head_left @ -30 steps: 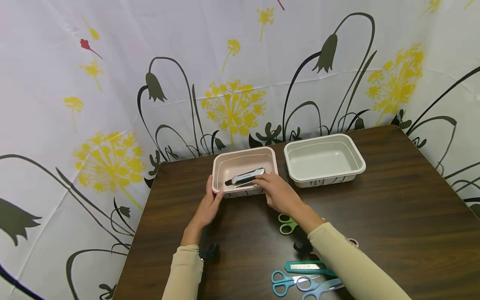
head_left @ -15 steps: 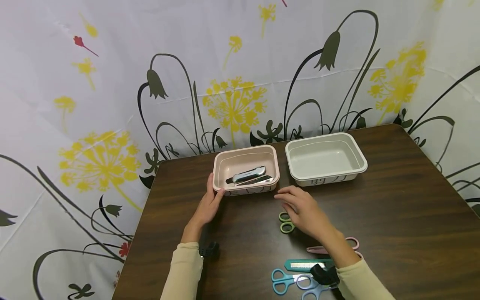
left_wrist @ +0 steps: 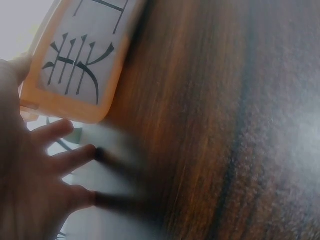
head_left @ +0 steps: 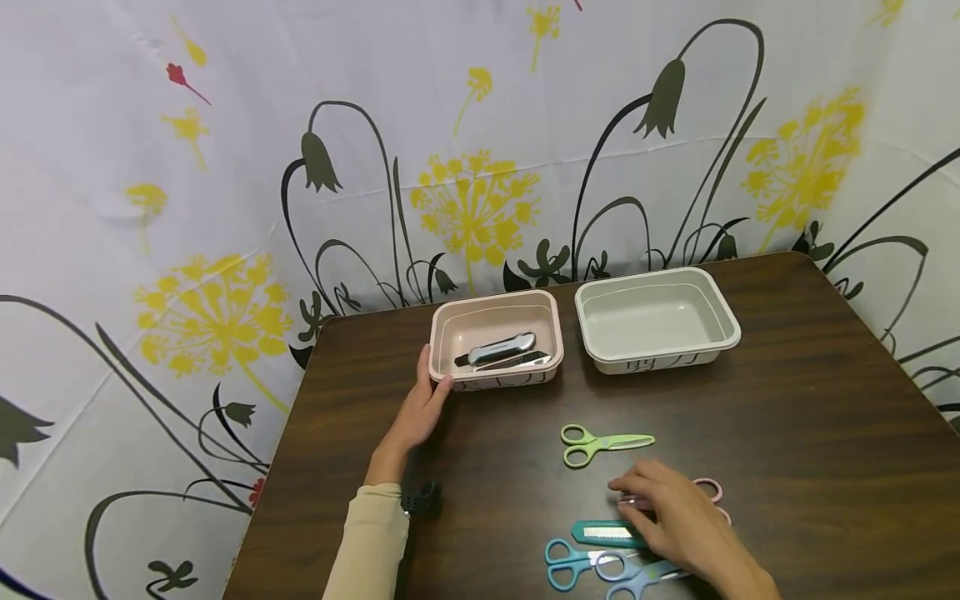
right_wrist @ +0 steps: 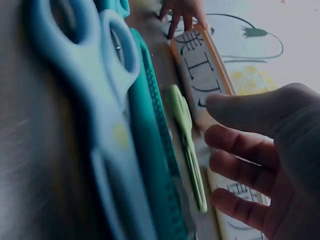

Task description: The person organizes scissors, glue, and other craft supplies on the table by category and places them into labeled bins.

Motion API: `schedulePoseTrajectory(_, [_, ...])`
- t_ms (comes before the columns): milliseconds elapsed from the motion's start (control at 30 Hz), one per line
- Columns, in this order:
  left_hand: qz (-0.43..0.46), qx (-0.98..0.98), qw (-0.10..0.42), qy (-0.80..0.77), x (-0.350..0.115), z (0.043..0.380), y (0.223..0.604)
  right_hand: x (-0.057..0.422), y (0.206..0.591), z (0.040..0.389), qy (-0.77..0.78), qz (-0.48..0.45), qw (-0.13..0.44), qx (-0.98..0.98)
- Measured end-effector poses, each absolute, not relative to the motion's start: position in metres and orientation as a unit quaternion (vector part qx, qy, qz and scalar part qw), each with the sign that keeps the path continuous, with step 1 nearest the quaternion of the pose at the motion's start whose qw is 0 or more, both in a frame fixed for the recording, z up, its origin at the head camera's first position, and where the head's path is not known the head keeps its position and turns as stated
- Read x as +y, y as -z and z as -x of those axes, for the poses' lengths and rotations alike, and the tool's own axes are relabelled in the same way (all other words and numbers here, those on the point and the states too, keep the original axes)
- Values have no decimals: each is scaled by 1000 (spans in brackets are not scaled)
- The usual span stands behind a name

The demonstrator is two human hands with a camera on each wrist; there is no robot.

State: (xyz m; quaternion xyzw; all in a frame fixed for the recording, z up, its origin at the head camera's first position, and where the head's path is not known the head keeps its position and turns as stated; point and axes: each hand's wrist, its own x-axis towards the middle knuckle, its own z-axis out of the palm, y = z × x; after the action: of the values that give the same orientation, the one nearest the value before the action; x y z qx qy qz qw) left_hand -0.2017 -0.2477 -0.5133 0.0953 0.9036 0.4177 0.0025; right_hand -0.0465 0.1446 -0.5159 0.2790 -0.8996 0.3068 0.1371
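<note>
My left hand [head_left: 412,417] holds the near left corner of a pink plastic box [head_left: 495,304], thumb at the front rim and fingers along the side. Inside lie a silver-and-black utility knife [head_left: 502,348] and a slimmer cutter [head_left: 517,362]. Over pink-handled scissors [head_left: 707,480] hovers my right hand [head_left: 678,517], its fingers loosely bent and holding nothing; it hides much of them. Close by lies a teal box cutter [head_left: 609,533], partly covered by that hand. Light blue scissors [head_left: 581,557] and lavender-blue scissors [head_left: 637,575] overlap in front of it. Green scissors [head_left: 596,443] rest farther back.
A pale grey-white box [head_left: 660,357] stands right of the pink one, with a label on its front. Both boxes sit near the back edge of the dark wooden table [head_left: 817,417]. Behind hangs a white flower-patterned cloth [head_left: 450,83].
My right hand has left the pink box, moving back and to the right over the table to the pink scissors, uncovering the green scissors. My left hand stays at the box corner.
</note>
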Motion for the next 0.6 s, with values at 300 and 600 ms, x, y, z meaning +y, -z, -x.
schedulePoseTrajectory(300, [-92,906,-2,-414,-247,204,512,168,524,19,-254,-254,66,-931])
schedulePoseTrajectory(600, [-91,904,-3,-417,-247,201,513,171,535,11,-240,-264,82,-930])
